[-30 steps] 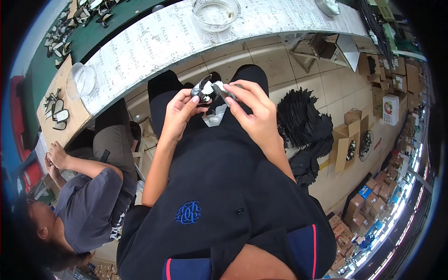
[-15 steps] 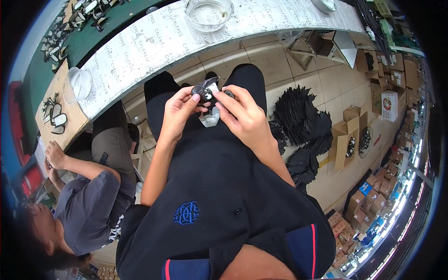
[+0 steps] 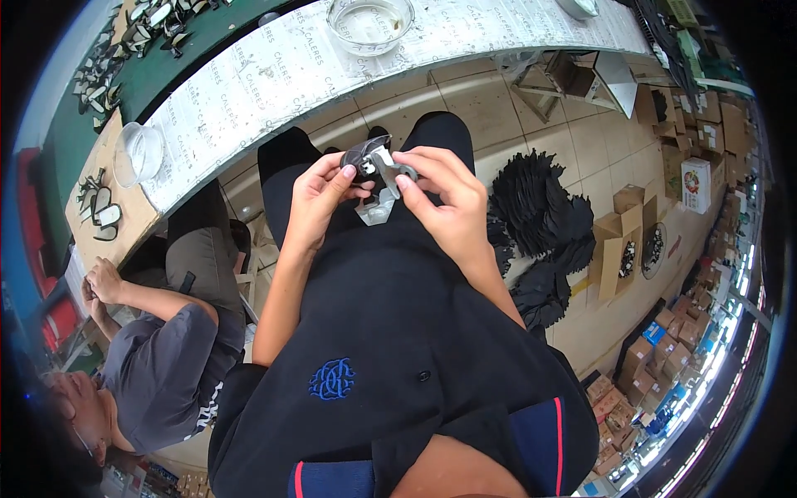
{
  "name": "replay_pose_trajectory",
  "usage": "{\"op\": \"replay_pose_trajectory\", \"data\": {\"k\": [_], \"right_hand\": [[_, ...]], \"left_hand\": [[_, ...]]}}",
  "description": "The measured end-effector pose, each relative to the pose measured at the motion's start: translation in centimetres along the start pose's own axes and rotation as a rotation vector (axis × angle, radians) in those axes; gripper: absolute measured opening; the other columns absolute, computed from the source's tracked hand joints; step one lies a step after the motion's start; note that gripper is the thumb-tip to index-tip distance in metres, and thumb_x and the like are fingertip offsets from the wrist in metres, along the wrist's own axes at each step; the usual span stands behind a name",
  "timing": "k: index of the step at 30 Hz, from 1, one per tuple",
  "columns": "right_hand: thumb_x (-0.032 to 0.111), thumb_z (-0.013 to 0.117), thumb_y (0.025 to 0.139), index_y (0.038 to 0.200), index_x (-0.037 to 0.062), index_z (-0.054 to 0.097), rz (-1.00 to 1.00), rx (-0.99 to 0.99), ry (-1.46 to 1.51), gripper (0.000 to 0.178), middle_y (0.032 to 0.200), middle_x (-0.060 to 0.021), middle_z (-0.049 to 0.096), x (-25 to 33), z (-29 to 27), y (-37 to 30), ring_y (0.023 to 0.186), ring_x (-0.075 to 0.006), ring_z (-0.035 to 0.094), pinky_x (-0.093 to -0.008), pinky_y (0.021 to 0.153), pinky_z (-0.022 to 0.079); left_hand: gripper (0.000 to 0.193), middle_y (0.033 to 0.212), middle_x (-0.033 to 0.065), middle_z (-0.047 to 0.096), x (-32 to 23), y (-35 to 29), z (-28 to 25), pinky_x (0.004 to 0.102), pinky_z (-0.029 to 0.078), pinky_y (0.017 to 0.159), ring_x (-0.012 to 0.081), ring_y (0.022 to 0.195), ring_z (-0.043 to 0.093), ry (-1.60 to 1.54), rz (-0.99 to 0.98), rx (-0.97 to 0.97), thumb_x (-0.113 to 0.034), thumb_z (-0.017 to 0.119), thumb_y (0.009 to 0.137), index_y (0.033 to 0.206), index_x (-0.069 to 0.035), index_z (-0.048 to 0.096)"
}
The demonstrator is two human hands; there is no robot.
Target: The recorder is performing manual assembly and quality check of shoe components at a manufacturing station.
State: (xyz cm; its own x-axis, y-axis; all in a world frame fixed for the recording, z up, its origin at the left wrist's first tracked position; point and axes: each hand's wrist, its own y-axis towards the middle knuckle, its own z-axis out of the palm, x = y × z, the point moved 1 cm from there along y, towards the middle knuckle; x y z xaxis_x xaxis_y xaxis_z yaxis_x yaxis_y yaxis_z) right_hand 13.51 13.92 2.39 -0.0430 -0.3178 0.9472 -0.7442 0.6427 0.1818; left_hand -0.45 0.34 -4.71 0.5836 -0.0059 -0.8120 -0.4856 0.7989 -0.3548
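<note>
Above my lap, my left hand (image 3: 314, 203) is closed on a small dark curved piece (image 3: 357, 157) with white patches, its exact kind unclear. My right hand (image 3: 449, 197) pinches a thin grey-white strip (image 3: 387, 173) between thumb and fingers, right beside the dark piece. Whether strip and piece are joined cannot be made out. Just below the fingers a pale, translucent scrap (image 3: 376, 212) shows against my dark clothing.
Ahead runs a paper-covered bench (image 3: 274, 75) with a clear round bowl (image 3: 369, 25) and a clear cup (image 3: 138, 155). Black cut pieces (image 3: 535, 207) lie piled at right, near an open carton (image 3: 618, 253). A co-worker (image 3: 162, 357) sits at left.
My right hand has turned and drawn slightly to the right, and more of the grey-white strip shows between its fingers. My left hand stays almost in place. The co-worker's head has shifted.
</note>
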Motion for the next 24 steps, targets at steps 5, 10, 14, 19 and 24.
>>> {"op": "replay_pose_trajectory", "data": {"k": [5,10,14,19,24], "right_hand": [[-0.003,0.07,0.085,0.113,0.0016,0.071,0.102,-0.058,0.2,0.028,0.107,-0.0118,0.066,0.4,-1.4,0.4,0.088,-0.0164,0.068,-0.0266,0.076,0.059],[-0.001,0.07,0.085,0.111,0.002,0.072,-0.135,0.01,-0.207,0.027,0.109,-0.0125,0.066,-0.3,-2.0,1.3,0.09,-0.0192,0.068,-0.0281,0.073,0.055],[-0.002,0.071,0.083,0.112,0.0037,0.071,-0.215,0.07,-0.236,0.029,0.106,-0.0124,0.064,0.2,-1.4,1.2,0.083,-0.0222,0.068,-0.0307,0.069,0.056],[-0.003,0.071,0.082,0.114,0.0034,0.069,-0.224,0.078,-0.271,0.032,0.108,-0.0139,0.062,0.0,-0.9,1.2,0.081,-0.0241,0.068,-0.0326,0.069,0.057],[-0.001,0.071,0.083,0.114,0.0032,0.068,-0.236,-0.01,-0.407,0.032,0.108,-0.0148,0.062,-0.4,-1.5,1.2,0.079,-0.0264,0.068,-0.034,0.068,0.057]], "left_hand": [[0.028,0.106,0.0112,0.068,-0.1,0.0,-0.1,0.0285,0.058,0.079,0.0175,0.09,0.07,0.038,0.0,-0.001,-0.014,0.059,0.1,0.122,0.004,0.059],[0.028,0.103,0.0099,0.068,-0.7,-0.4,0.8,0.0266,0.058,0.079,0.0148,0.088,0.069,0.074,0.02,0.005,-0.014,0.062,0.099,0.12,0.005,0.06],[0.028,0.103,0.0098,0.068,-1.1,-0.4,1.2,0.0263,0.057,0.078,0.0139,0.089,0.068,0.109,0.057,0.02,-0.013,0.063,0.098,0.12,0.005,0.06],[0.027,0.103,0.0099,0.067,-1.3,-0.4,1.3,0.0262,0.057,0.079,0.0136,0.089,0.068,0.141,0.078,0.029,-0.011,0.063,0.098,0.119,0.006,0.06],[0.027,0.102,0.0099,0.067,-1.5,-0.4,1.5,0.0263,0.057,0.078,0.014,0.088,0.068,0.155,0.07,0.022,-0.011,0.063,0.098,0.119,0.006,0.06]]}}
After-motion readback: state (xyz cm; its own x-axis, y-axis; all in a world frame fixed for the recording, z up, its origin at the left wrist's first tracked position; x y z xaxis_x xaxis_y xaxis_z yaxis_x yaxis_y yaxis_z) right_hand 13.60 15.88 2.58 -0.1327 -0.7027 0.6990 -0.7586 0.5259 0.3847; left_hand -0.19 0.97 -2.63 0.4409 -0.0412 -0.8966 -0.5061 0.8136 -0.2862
